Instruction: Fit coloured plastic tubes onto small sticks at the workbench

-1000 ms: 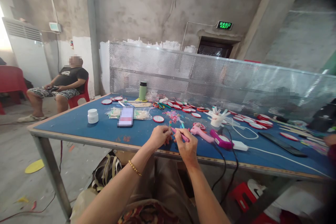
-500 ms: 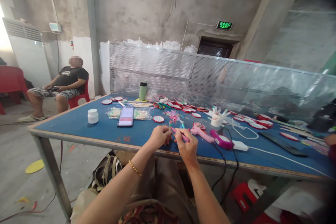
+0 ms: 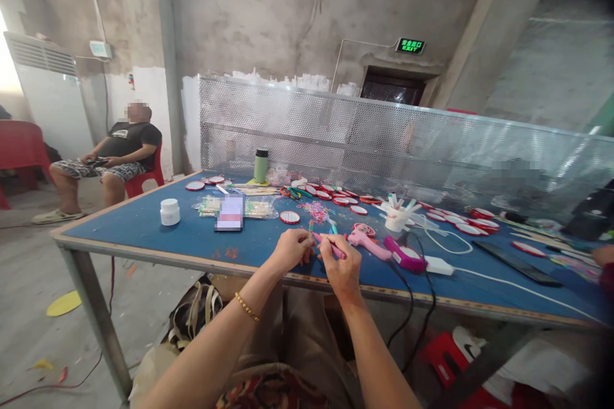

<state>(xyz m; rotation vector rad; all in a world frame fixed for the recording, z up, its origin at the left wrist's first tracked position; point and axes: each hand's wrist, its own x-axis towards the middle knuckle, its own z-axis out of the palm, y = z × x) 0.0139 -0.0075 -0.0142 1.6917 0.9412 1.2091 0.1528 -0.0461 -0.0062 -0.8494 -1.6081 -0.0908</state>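
Observation:
My left hand (image 3: 292, 248), a gold bead bracelet on its wrist, is closed on a thin stick-like piece (image 3: 311, 226) with a green and orange end poking up past the fingers. Close beside it, my right hand (image 3: 343, 263) grips a pink pen-shaped tool (image 3: 340, 254), its front end pointing at the left hand. Fingers hide where the two pieces meet. Just beyond the hands lie a blue-tipped tool (image 3: 333, 228) and a pile of small coloured bits (image 3: 316, 211). A pink gun-shaped tool (image 3: 368, 244) rests right of my right hand.
On the blue table (image 3: 158, 246) are a white jar (image 3: 169, 212), a phone (image 3: 229, 213), a green bottle (image 3: 261, 166), red-rimmed discs (image 3: 289, 217), a white cup (image 3: 396, 218) and a purple device (image 3: 405, 254) with cables. A person (image 3: 129, 140) sits at left; another's hand (image 3: 603, 255) shows at right.
Both my hands stay almost in place, still closed on the same pieces. At the far right edge, the other person's dark shape has shifted a little.

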